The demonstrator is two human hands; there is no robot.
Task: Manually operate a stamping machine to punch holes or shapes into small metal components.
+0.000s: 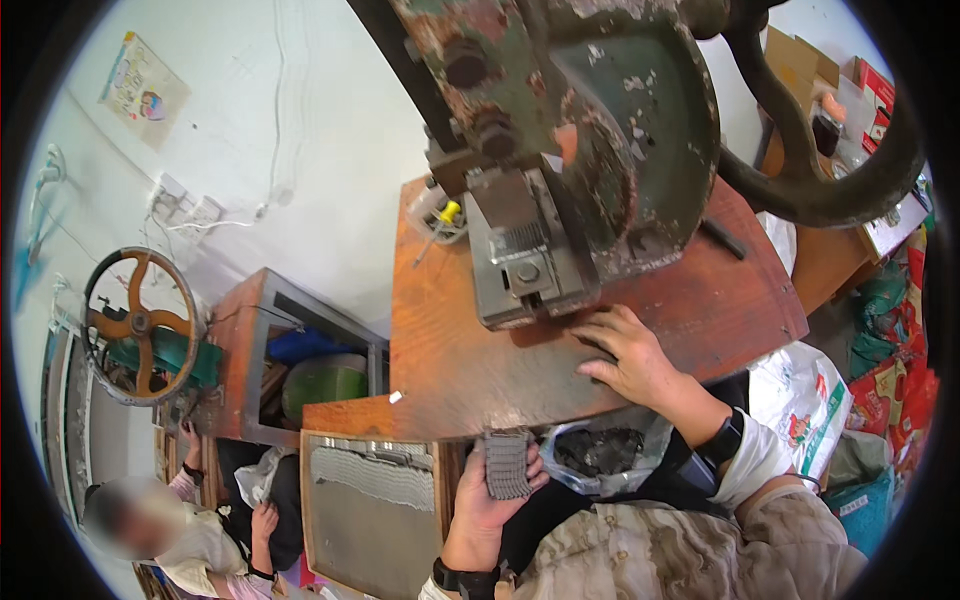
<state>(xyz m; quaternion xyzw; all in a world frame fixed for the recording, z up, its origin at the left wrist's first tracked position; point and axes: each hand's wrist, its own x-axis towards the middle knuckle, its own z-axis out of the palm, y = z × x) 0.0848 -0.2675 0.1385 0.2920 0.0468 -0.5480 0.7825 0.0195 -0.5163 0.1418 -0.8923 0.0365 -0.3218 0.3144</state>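
My left hand holds a small grey ribbed block just below the front edge of the worn wooden table. My right hand rests flat on the tabletop, fingers spread, touching the base of the old green and rusty press machine. The grey metal die block of the machine sits right above my right hand's fingertips. A dark watch is on each wrist.
A tray of grey ribbed pieces sits lower left of the table. A bag of dark parts hangs under the table edge. Another person sits at lower left near a handwheel. Sacks and boxes crowd the right.
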